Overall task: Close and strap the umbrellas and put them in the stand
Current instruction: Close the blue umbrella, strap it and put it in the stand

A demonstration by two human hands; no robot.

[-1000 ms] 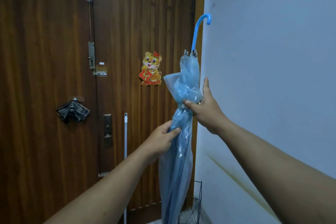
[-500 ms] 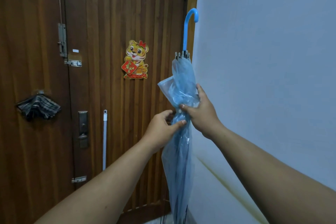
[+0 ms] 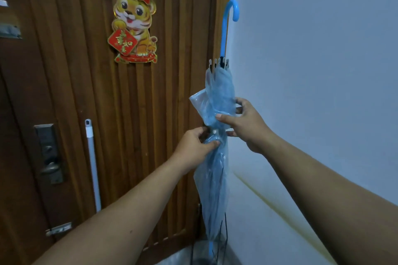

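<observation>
A closed, clear blue umbrella (image 3: 216, 183) stands upright in front of me, with its blue hooked handle (image 3: 231, 9) at the top and its tip down inside a black wire stand (image 3: 224, 241) at the bottom. My left hand (image 3: 195, 146) pinches the bunched canopy at its waist, beside the strap's white snap (image 3: 214, 131). My right hand (image 3: 247, 123) holds the folded canopy just above, thumb on the front. A loose fold of plastic sticks out to the left above my hands.
A dark wooden door (image 3: 86, 92) fills the left, with a tiger sticker (image 3: 133, 26), a metal lock and handle (image 3: 50, 155) and a white pole (image 3: 92, 163) leaning on it. A pale wall (image 3: 312, 71) lies to the right.
The view has moved closer and lower. The umbrella has gone down into the stand. My left hand has slid up to the waist by the snap; my right hand has shifted its hold.
</observation>
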